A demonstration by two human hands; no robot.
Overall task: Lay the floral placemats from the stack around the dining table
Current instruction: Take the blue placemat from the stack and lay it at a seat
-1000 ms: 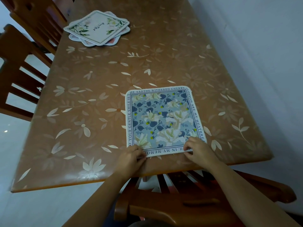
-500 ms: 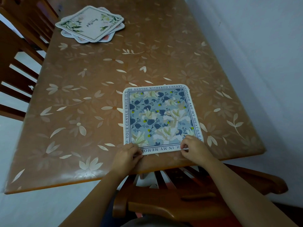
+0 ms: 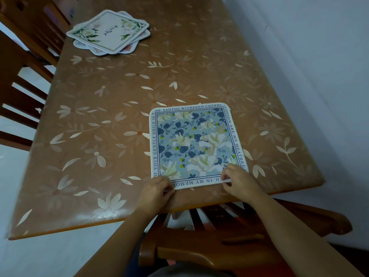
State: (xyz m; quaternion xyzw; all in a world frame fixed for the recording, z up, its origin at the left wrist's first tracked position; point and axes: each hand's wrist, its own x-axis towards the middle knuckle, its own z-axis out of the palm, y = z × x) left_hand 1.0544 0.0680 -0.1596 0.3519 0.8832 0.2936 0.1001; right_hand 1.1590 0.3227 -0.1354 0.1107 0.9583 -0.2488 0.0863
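Placemat [image 3: 195, 144] with blue flowers lies flat on the table [image 3: 119, 116], at its near edge toward the right corner. We pinch its near left corner with our left hand [image 3: 156, 189] and its near right corner with our right hand [image 3: 238, 179], fingers curled over the rim. We see the stack [image 3: 109, 33] at the far left edge, well apart. A wooden chair [image 3: 219, 246] stands at the near edge, below our arms.

"THE WITHERED CHERRY" on placemat [image 3: 191, 144]

A wooden chair [image 3: 229, 254] stands by the white wall [image 3: 319, 66].
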